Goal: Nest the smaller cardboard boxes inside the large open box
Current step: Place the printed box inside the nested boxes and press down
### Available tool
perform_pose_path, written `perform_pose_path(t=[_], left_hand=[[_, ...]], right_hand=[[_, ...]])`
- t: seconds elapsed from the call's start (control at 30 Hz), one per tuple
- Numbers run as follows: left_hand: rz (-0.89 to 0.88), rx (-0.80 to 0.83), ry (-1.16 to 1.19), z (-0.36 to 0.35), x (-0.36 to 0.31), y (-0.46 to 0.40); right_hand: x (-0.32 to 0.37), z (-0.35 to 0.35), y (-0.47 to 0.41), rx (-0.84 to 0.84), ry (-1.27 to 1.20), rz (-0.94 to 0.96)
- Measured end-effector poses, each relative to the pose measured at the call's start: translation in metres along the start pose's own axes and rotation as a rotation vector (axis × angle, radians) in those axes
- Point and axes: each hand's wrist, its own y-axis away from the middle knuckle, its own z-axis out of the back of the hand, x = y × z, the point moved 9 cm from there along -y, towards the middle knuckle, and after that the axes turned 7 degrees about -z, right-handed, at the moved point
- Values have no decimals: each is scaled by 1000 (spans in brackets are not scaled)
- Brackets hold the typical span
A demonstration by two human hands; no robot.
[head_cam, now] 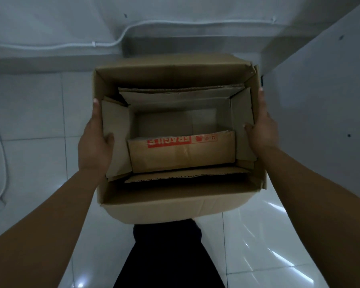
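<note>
Large open box (154, 210) is held above the tiled floor (29, 121), left hand (95, 146) and right hand (263, 132) each clamping a side wall, thumbs hooked inside. Smaller boxes (181, 152), one marked FRAGILE, sit nested within.

Glossy white floor tiles (279, 235), pale wall (50, 21), perhaps cabled.

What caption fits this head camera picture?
Both hands, left hand and right hand, grip a large box with a smaller box nested inside.
</note>
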Motion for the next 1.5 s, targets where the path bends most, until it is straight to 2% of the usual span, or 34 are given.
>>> perform_pose_path(t=[0.33, 0.57, 0.9, 1.1, 1.27, 1.5], left_hand=[[-13, -10, 43, -2, -26, -55], [54, -37, 152, -22, -43, -105], [-29, -10, 102, -21, -58, -171], [8, -20, 97, -22, -59, -172], [-27, -31, 97, -21, -63, -174], [-76, -59, 125, -24, -58, -174]], right_hand=[[6, 20, -50, -12, 28, 12], [17, 44, -109, -118, 24, -8], [31, 43, -156, -53, -61, -64], [29, 50, -177, -41, -85, -85], [27, 51, -181, -29, -94, -95], [34, 52, -178, -70, -45, 9]])
